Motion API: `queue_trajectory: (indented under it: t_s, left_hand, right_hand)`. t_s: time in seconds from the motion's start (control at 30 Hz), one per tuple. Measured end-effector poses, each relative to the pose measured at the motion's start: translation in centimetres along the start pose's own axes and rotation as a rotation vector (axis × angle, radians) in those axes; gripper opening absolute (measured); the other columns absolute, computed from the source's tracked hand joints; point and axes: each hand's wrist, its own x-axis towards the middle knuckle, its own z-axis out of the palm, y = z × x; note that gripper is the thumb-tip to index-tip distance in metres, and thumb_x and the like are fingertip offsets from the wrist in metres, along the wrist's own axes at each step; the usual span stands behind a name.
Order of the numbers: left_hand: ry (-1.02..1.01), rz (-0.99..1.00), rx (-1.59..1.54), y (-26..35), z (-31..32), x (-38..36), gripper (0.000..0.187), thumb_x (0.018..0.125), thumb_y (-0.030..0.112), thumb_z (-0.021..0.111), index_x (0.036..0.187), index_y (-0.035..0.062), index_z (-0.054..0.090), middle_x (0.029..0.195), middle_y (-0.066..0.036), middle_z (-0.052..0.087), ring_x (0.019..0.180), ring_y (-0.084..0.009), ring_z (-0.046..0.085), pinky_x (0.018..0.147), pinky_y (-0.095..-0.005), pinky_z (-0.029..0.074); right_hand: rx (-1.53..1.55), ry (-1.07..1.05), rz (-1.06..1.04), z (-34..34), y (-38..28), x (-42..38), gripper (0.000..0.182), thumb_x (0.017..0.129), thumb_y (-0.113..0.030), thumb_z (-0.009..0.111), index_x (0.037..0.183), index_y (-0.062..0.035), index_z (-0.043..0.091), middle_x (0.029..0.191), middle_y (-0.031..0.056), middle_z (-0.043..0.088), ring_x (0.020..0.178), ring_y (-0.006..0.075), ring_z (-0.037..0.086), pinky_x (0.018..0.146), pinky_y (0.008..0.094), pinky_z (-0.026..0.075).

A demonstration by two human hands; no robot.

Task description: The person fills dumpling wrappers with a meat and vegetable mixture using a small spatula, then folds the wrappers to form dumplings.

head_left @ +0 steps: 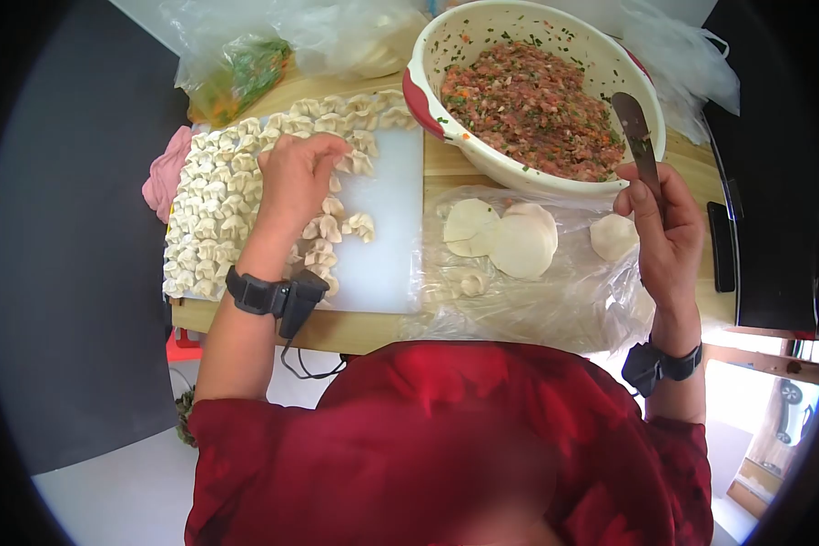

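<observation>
My left hand (302,173) is over the rows of folded dumplings (211,196) on a white board (396,209). Its thumb and forefinger come together beside a dumpling at the right of the rows; whether they grip it is too small to tell. My right hand (666,223) holds a flat dark spatula (637,132) upright, at the right rim of a large white bowl (519,177). Inside the bowl is a minced filling (537,109) with green and orange bits. Round dough wrappers (524,241) lie on clear plastic below the bowl, with another wrapper (613,237) near my right hand.
Plastic bags, one with greens (250,77), lie at the back left, and another bag (682,64) at the back right. A pink cloth (166,173) is left of the board. A dark phone-like object (722,246) rests at the table's right edge.
</observation>
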Motion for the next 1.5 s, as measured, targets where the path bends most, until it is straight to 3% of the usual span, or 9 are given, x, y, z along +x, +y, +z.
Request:
queue_trajectory:
  t_s: [0.13,0.3,0.73,0.83,0.9,1.0,1.13,1.23,1.5]
  left_hand:
    - [0.128,0.009,0.054,0.0,-0.6,1.2,0.018,0.079,0.007,0.068,0.095,0.0147,0.071,0.081,0.002,0.068,0.081,-0.0206,0.057,0.082,-0.0362,0.039]
    - [0.008,-0.043,0.03,-0.3,0.3,2.4,0.023,0.077,0.014,0.074,0.1,0.0162,0.07,0.087,0.004,0.068,0.092,-0.0188,0.055,0.091,-0.0378,0.031]
    - [-0.04,0.007,-0.026,-1.0,1.4,2.9,0.018,0.077,0.016,0.074,0.095,0.0149,0.071,0.087,0.003,0.068,0.097,-0.0183,0.056,0.095,-0.0372,0.03]
    - [0.007,0.032,0.02,-1.1,1.8,3.2,0.011,0.078,0.011,0.072,0.089,0.0142,0.072,0.086,0.002,0.069,0.093,-0.0187,0.058,0.092,-0.0363,0.034]
    - [-0.001,-0.025,-0.036,-1.0,1.8,3.3,0.011,0.079,0.007,0.07,0.087,0.0127,0.073,0.086,0.0,0.069,0.092,-0.0199,0.059,0.086,-0.035,0.042]
    - [-0.005,-0.033,-0.104,-1.6,2.1,3.5,0.017,0.078,0.004,0.07,0.093,0.0123,0.072,0.087,-0.002,0.069,0.092,-0.021,0.059,0.081,-0.0333,0.048]
    - [0.038,0.041,-0.085,-1.6,1.7,3.4,0.023,0.076,0.003,0.071,0.098,0.0118,0.072,0.089,-0.003,0.069,0.093,-0.0212,0.059,0.081,-0.0327,0.05]
    - [-0.056,-0.004,-0.106,-1.4,1.6,3.3,0.027,0.075,0.003,0.072,0.1,0.0119,0.071,0.092,-0.002,0.069,0.092,-0.0214,0.058,0.082,-0.0332,0.049]
    - [0.015,0.143,-0.178,-0.8,2.4,3.4,0.032,0.071,0.002,0.075,0.101,0.0104,0.07,0.079,-0.001,0.064,0.083,-0.0186,0.057,0.074,-0.0333,0.049]
  right_hand:
    - [-0.015,-0.001,-0.002,0.0,-0.2,0.2,0.016,0.097,-0.009,0.055,0.108,0.0008,0.061,0.08,-0.0023,0.057,0.076,0.0043,0.051,0.07,0.0177,0.04]
    - [-0.068,-0.001,-0.003,0.0,-0.2,0.0,0.015,0.097,-0.008,0.054,0.106,0.0009,0.062,0.077,-0.0024,0.056,0.074,0.0043,0.051,0.068,0.0177,0.04]
    - [-0.088,-0.015,-0.006,-0.2,0.1,0.0,0.015,0.097,-0.009,0.055,0.106,0.0011,0.062,0.076,-0.0023,0.055,0.073,0.0046,0.051,0.068,0.018,0.04]
    - [-0.105,-0.005,-0.006,-0.3,0.1,-0.2,0.015,0.097,-0.009,0.055,0.107,0.0011,0.062,0.077,-0.0023,0.056,0.074,0.0045,0.051,0.068,0.0177,0.04]
    - [-0.115,-0.008,-0.028,-0.7,0.2,-0.2,0.015,0.097,-0.009,0.055,0.107,0.0009,0.062,0.076,-0.0025,0.056,0.073,0.0043,0.051,0.068,0.0174,0.039]
    - [-0.114,-0.008,-0.046,-1.1,0.3,-0.2,0.016,0.097,-0.009,0.055,0.107,0.0006,0.063,0.076,-0.0026,0.056,0.073,0.0041,0.05,0.068,0.0173,0.039]
    - [-0.095,0.01,-0.036,-1.6,0.6,-0.4,0.015,0.097,-0.009,0.055,0.106,0.0005,0.063,0.077,-0.0027,0.056,0.073,0.0041,0.05,0.068,0.0175,0.039]
    - [-0.098,0.015,-0.022,-1.7,0.6,-0.5,0.016,0.097,-0.009,0.055,0.107,0.0007,0.063,0.077,-0.0026,0.056,0.073,0.004,0.05,0.068,0.0175,0.039]
    - [-0.146,0.053,0.0,-2.4,0.9,-0.9,0.016,0.097,-0.009,0.055,0.107,0.0009,0.063,0.077,-0.0019,0.057,0.074,0.0047,0.05,0.068,0.0182,0.039]
